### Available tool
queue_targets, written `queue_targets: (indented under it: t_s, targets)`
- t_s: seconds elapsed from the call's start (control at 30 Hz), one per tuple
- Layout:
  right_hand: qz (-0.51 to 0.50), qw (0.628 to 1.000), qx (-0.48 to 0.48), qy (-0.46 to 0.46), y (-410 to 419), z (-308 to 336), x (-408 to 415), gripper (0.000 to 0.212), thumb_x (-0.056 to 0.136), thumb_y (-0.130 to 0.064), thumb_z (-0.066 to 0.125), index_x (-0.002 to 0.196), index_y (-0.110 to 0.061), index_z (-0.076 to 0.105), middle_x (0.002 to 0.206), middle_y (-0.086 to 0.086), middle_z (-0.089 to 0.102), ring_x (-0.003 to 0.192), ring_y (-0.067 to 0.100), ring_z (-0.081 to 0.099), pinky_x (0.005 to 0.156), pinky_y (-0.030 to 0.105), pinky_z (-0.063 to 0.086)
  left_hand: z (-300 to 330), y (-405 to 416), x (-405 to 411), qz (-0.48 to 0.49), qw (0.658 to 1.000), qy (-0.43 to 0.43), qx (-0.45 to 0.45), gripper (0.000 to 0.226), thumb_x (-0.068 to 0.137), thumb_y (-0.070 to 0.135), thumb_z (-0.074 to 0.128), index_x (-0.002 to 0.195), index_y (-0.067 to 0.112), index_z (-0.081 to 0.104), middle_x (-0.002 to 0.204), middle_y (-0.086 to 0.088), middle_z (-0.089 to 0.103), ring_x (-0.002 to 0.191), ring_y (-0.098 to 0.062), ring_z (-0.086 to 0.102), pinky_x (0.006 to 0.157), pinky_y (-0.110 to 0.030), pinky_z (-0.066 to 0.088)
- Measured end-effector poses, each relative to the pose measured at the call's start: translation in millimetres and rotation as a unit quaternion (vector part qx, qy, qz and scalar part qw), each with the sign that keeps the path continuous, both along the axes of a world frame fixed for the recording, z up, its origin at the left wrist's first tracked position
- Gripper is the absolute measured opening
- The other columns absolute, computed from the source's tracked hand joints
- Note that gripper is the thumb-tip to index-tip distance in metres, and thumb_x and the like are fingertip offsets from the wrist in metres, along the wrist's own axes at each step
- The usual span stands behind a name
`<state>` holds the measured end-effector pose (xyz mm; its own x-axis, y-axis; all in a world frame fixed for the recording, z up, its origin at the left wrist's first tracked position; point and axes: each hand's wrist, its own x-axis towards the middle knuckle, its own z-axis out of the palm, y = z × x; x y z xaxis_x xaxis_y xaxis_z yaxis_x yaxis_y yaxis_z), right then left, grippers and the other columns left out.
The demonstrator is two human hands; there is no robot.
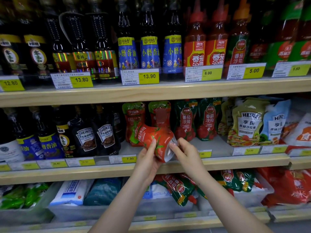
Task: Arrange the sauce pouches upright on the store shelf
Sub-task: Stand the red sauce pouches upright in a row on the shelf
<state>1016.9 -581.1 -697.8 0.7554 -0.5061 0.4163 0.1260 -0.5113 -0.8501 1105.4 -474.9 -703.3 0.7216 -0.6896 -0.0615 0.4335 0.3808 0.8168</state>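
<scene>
A red tomato sauce pouch (155, 138) lies tilted on its side in front of the middle shelf (104, 174). My left hand (148, 158) grips it from below, thumb on its front. My right hand (185, 150) pinches its clear bottom edge. Behind it, two red pouches (134, 118) stand upright on the shelf. To their right stand two green ketchup pouches (196, 120). An empty patch of shelf floor shows just right of my right hand.
Dark Heinz bottles (96, 135) stand left of the pouches, and Heinz salad dressing pouches (247, 123) on the right. Bottles fill the top shelf. Below, grey bins (50, 211) hold loose pouches and bags. Price tags line each shelf edge.
</scene>
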Motion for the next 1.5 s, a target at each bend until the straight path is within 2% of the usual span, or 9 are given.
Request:
queue_targets:
  t_s: [0.1, 0.33, 0.5, 0.67, 0.83, 0.93, 1.13, 1.27, 1.5]
  targets:
    - [0.054, 0.996, 0.065, -0.005, -3, -1, -2, 0.029, 0.090, -0.022, 0.056, 0.065, -0.012, 0.046, 0.058, 0.001, 0.047, 0.055, 0.007, 0.047, 0.055, 0.019, 0.041, -2, 3, 2, -0.005, 1.000, 0.009, -0.003, 0.059, 0.078, 0.039, 0.059, 0.122, 0.000, 0.055, 0.114, -0.016, 0.067, 0.105, -0.025, 0.065, 0.077, -0.030, 0.056]
    - [0.148, 0.977, 0.154, 0.006, -8, -7, -6, 0.023, 0.089, -0.028, 0.053, 0.066, -0.022, 0.052, 0.059, -0.009, 0.053, 0.060, 0.008, 0.053, 0.063, 0.019, 0.044, 0, 7, 7, -0.041, 0.999, 0.004, 0.009, 0.060, 0.076, 0.042, 0.059, 0.119, 0.000, 0.058, 0.113, -0.016, 0.067, 0.106, -0.026, 0.064, 0.081, -0.033, 0.056]
    - [0.139, 0.986, 0.085, 0.020, -9, -3, -9, 0.026, 0.093, -0.022, 0.050, 0.074, -0.005, 0.054, 0.060, -0.009, 0.056, 0.060, 0.004, 0.053, 0.062, 0.014, 0.044, -1, 13, 10, -0.060, 0.998, -0.006, 0.020, 0.055, 0.077, 0.044, 0.057, 0.112, 0.003, 0.062, 0.109, -0.014, 0.069, 0.102, -0.024, 0.066, 0.075, -0.029, 0.057]
    - [0.106, 0.993, -0.035, 0.042, -5, 6, -11, 0.029, 0.094, -0.028, 0.047, 0.066, -0.020, 0.051, 0.061, -0.012, 0.058, 0.062, 0.002, 0.053, 0.063, 0.018, 0.044, 3, 19, 14, -0.066, 0.997, 0.006, 0.036, 0.054, 0.077, 0.045, 0.055, 0.112, 0.003, 0.063, 0.109, -0.014, 0.069, 0.100, -0.024, 0.067, 0.070, -0.026, 0.056]
    - [0.107, 0.985, -0.120, 0.061, -6, 14, -14, 0.032, 0.093, -0.033, 0.047, 0.066, -0.018, 0.051, 0.063, -0.007, 0.058, 0.065, 0.010, 0.056, 0.067, 0.029, 0.046, 3, 24, 18, -0.069, 0.996, -0.009, 0.063, 0.057, 0.074, 0.048, 0.057, 0.111, 0.004, 0.064, 0.109, -0.015, 0.069, 0.100, -0.025, 0.067, 0.073, -0.029, 0.057]
    - [0.113, 0.981, -0.136, 0.084, -7, 15, -17, 0.030, 0.092, -0.035, 0.049, 0.066, -0.020, 0.053, 0.063, -0.008, 0.058, 0.064, 0.005, 0.055, 0.065, 0.027, 0.046, 0, 25, 18, -0.049, 0.995, -0.034, 0.076, 0.055, 0.075, 0.047, 0.057, 0.108, 0.003, 0.065, 0.108, -0.015, 0.070, 0.103, -0.027, 0.065, 0.083, -0.035, 0.053]
    - [0.014, 0.974, -0.213, 0.070, -1, 4, -16, 0.036, 0.092, -0.032, 0.050, 0.061, -0.017, 0.040, 0.052, -0.004, 0.043, 0.052, 0.007, 0.041, 0.051, 0.021, 0.030, -2, 21, 7, -0.032, 0.995, -0.059, 0.075, 0.058, 0.077, 0.043, 0.058, 0.115, 0.001, 0.060, 0.105, -0.015, 0.071, 0.099, -0.025, 0.067, 0.075, -0.031, 0.057]
    - [-0.039, 0.981, -0.182, 0.062, 3, -5, -12, 0.040, 0.090, -0.027, 0.053, 0.055, -0.024, 0.034, 0.047, -0.009, 0.036, 0.052, 0.003, 0.043, 0.048, 0.018, 0.030, -3, 17, 2, -0.010, 0.993, -0.061, 0.099, 0.054, 0.079, 0.040, 0.060, 0.118, 0.003, 0.057, 0.104, -0.015, 0.071, 0.096, -0.026, 0.068, 0.074, -0.037, 0.058]
    - [0.015, 0.992, -0.086, 0.093, 1, -3, -12, 0.036, 0.093, -0.028, 0.048, 0.059, -0.016, 0.044, 0.054, -0.007, 0.045, 0.052, 0.002, 0.042, 0.051, 0.020, 0.031, -5, 18, 2, -0.003, 0.993, -0.058, 0.098, 0.059, 0.074, 0.040, 0.063, 0.119, 0.003, 0.056, 0.104, -0.014, 0.071, 0.095, -0.026, 0.069, 0.072, -0.037, 0.057]
